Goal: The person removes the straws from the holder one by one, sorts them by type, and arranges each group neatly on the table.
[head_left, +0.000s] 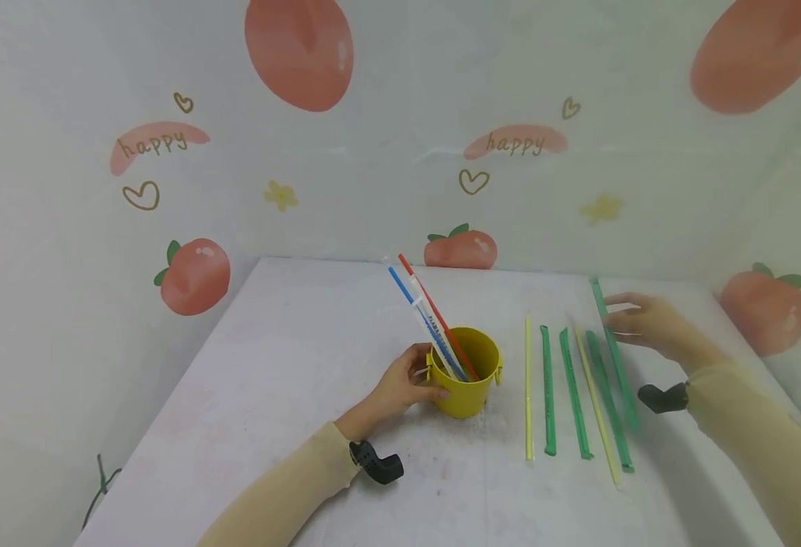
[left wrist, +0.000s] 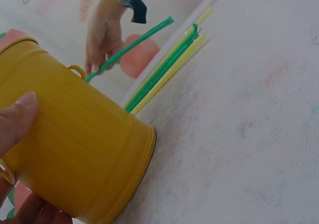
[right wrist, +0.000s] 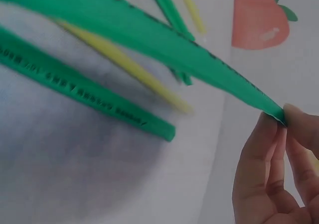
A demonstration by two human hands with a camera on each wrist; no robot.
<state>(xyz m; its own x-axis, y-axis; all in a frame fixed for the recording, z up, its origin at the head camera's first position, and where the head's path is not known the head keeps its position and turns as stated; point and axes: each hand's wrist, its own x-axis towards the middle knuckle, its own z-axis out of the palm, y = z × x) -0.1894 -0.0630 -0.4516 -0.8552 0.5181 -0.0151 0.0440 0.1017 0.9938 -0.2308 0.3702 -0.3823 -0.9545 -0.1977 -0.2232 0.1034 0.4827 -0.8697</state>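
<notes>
My left hand (head_left: 403, 384) grips the side of a yellow bucket (head_left: 460, 396), thumb in front; a blue straw (head_left: 402, 285) and a red straw (head_left: 407, 264) in clear wrappers lean in it. At the right, my right hand (head_left: 647, 323) pinches a green-wrapped straw (head_left: 621, 376). The right wrist view shows thumb and fingertips (right wrist: 266, 129) on one end of that straw (right wrist: 199, 64), which is raised above the others. In the left wrist view the bucket (left wrist: 79, 134) hides part of the straws behind it.
Several straws lie in a row on the white table between the bucket and my right hand, among them a yellow one (head_left: 528, 395) and a green one (head_left: 548, 395). A wall with printed peaches (head_left: 460, 249) stands behind the table.
</notes>
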